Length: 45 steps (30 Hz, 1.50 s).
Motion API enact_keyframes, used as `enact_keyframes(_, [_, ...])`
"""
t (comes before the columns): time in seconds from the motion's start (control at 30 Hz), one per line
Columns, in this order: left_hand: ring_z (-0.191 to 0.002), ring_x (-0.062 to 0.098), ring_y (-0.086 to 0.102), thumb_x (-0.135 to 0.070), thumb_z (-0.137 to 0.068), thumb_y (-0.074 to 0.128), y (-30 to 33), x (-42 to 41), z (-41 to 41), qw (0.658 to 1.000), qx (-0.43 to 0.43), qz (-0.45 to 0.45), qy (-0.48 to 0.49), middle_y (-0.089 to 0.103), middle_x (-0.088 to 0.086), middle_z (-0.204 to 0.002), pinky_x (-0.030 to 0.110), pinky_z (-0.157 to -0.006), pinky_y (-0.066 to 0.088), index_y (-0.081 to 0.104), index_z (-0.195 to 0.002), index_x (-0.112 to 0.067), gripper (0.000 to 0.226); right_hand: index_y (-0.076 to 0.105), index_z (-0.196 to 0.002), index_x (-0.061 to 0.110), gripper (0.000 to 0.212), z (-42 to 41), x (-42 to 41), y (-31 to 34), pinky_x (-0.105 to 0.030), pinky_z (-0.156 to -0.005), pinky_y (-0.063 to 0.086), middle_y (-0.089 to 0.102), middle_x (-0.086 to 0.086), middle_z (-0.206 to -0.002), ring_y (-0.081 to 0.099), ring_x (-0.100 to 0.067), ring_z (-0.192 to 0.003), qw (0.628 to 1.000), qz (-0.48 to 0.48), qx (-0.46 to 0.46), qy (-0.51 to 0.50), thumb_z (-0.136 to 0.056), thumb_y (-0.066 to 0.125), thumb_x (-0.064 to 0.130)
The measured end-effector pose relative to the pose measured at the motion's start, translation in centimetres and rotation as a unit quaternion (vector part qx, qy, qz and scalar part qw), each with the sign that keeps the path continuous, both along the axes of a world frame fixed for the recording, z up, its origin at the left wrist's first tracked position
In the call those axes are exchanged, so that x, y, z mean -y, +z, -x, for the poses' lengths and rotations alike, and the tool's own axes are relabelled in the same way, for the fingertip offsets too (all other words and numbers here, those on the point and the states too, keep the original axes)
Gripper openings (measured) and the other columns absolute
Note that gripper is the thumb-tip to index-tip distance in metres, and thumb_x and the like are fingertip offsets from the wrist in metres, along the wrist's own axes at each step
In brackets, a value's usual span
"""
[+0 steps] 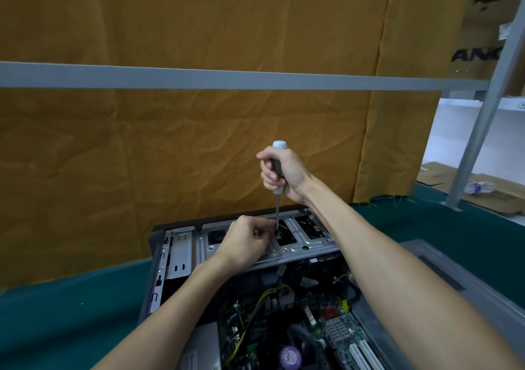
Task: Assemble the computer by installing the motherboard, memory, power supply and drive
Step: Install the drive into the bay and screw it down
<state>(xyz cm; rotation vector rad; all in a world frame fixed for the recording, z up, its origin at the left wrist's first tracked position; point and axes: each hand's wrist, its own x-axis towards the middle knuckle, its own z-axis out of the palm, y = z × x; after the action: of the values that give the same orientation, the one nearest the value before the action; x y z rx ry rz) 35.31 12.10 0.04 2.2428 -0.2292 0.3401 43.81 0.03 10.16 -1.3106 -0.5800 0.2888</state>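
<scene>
Over the open computer case (176,256) on the green table (71,307), the right hand (284,173) grips an upright screwdriver (277,167), tip down on the drive bracket (298,241); the left hand (244,241) pinches at the tip. Motherboard (335,330) sits inside, nearer the camera.

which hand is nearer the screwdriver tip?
Left. The left hand pinches right beside the screwdriver tip on the drive bracket; the right hand grips the handle, up the shaft.

matt metal drive cage (295,244), creased cloth backdrop (170,148)
</scene>
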Motion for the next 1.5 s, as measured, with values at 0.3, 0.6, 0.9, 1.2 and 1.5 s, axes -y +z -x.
enact_keyframes(0.3, [-0.093, -0.024, 0.036, 0.000, -0.097, 0.050, -0.5, 0.1, -0.7, 1.000, -0.011, 0.021, -0.019, 0.074, -0.002, -0.119, -0.001, -0.056, 0.037, 0.070, -0.129, -0.013, 0.041, 0.046, -0.054, 0.013, 0.040, -0.5, 0.3, -0.3, -0.022, -0.038, 0.025, 0.041, -0.001, -0.049, 0.027, -0.009, -0.032, 0.999, -0.031, -0.008, 0.013, -0.092, 0.058, 0.013])
enact_keyframes(0.6, [-0.116, 0.006, 0.065, -0.002, -0.096, 0.049, -0.2, 0.2, 0.0, 1.000, 0.000, -0.030, 0.005, 0.073, -0.002, -0.124, 0.007, -0.085, 0.047, 0.069, -0.132, -0.013, 0.042, 0.051, -0.063, 0.015, 0.032, 1.5, -1.5, -1.2, -0.023, -0.042, 0.034, 0.045, 0.002, -0.047, 0.037, -0.010, -0.038, 0.981, 0.005, 0.056, -0.187, -0.090, 0.068, 0.011])
enact_keyframes(0.9, [-0.109, 0.016, 0.068, -0.002, -0.092, 0.049, 0.0, 0.4, 0.7, 0.998, 0.015, -0.056, -0.005, 0.076, -0.001, -0.115, 0.031, -0.092, 0.056, 0.073, -0.123, -0.015, 0.042, 0.034, -0.057, 0.019, 0.038, 2.2, -2.4, -1.9, -0.018, -0.039, 0.026, 0.035, 0.012, -0.042, 0.029, -0.007, -0.037, 0.941, -0.071, 0.068, -0.325, -0.081, 0.059, 0.002])
enact_keyframes(1.2, [-0.116, 0.011, 0.064, -0.005, -0.093, 0.051, -0.2, 0.4, 0.8, 0.997, 0.007, -0.074, -0.014, 0.071, -0.004, -0.124, 0.021, -0.093, 0.049, 0.067, -0.134, -0.017, 0.046, 0.034, -0.056, 0.019, 0.042, 2.7, -2.9, -2.0, -0.020, -0.040, 0.027, 0.033, 0.017, -0.041, 0.028, -0.003, -0.037, 0.934, -0.071, 0.101, -0.334, -0.083, 0.059, -0.003])
enact_keyframes(1.5, [-0.077, 0.001, 0.067, -0.031, -0.095, 0.071, 1.5, 3.0, -1.6, 0.994, 0.096, -0.038, 0.048, 0.076, -0.011, -0.082, 0.027, -0.071, 0.055, 0.080, -0.092, -0.022, 0.013, 0.054, -0.052, 0.018, 0.041, 1.7, 1.9, 1.5, -0.024, -0.040, 0.029, 0.043, -0.003, -0.047, 0.032, -0.015, -0.036, 0.990, -0.028, 0.073, -0.116, -0.089, 0.071, 0.012])
